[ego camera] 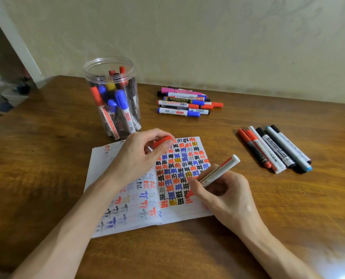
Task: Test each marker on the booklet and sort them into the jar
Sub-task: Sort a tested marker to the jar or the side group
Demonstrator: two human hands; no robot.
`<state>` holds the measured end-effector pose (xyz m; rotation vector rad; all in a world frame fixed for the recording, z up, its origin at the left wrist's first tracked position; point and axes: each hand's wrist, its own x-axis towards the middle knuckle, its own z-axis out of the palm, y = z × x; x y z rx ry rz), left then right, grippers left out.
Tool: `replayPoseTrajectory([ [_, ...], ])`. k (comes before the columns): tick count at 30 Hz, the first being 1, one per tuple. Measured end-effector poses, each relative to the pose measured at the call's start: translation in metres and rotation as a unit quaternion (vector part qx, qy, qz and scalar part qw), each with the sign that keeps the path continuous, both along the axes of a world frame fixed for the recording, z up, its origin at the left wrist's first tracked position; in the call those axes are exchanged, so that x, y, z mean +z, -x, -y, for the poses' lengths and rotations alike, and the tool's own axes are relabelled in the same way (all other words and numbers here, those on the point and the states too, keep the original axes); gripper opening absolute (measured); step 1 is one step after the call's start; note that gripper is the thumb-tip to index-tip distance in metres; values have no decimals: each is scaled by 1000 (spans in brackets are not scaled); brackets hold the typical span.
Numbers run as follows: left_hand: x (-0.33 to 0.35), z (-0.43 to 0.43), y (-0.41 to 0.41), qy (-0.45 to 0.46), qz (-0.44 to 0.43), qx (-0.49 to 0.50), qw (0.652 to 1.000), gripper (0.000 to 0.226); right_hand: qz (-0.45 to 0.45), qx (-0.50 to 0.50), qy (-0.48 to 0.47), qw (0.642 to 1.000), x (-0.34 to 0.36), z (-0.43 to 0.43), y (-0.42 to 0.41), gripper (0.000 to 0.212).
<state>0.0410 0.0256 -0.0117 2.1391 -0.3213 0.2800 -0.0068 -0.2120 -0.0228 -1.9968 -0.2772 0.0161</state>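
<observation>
An open booklet (187, 212) lies on the wooden table, its right page covered with red, blue, black and yellow marks. My right hand (226, 196) grips an uncapped red marker (220, 171), white-bodied, with its red tip touching the page beside fresh red strokes. Above the booklet's top edge my left hand (139, 156) pinches the red cap (163, 141). A clear plastic jar (113, 95) stands upright behind the booklet with several red, blue and black markers in it.
A pile of several markers (185, 102) lies at the back centre of the table. Another row of several markers (274, 149) lies to the right of the booklet. A wall runs close behind the table (46, 137); a doorway opens at far left.
</observation>
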Motion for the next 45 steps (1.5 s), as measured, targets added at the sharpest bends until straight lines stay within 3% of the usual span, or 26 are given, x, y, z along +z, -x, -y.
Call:
replayPoseTrajectory([
  [38, 1, 0, 1, 7, -4, 6, 1000, 26, 18, -2, 19, 1000, 1, 0, 1, 8],
  [45, 2, 1, 5, 9, -9, -11, 1000, 39, 11, -58, -83, 995, 12, 3, -9, 15],
])
